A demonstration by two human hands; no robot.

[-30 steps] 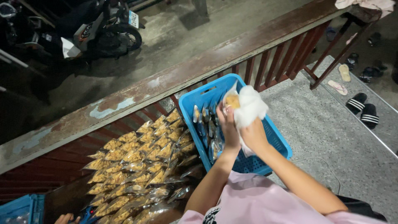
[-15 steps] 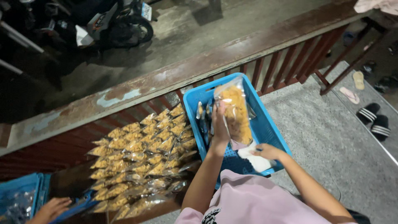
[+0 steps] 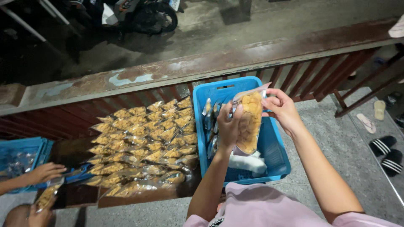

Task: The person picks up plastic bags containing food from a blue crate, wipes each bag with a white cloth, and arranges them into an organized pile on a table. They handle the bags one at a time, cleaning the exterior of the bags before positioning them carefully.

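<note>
Over the blue basket, the left hand and right hand both grip an upright snack bag, long axis near vertical.

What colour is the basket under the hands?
Bright blue basket, clearest in the head view.

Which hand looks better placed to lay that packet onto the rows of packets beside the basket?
Probably the left hand: it grips the snack packet on the side nearer the rows of packets, while the right hand pinches its top edge farther away, over the blue basket.
</note>
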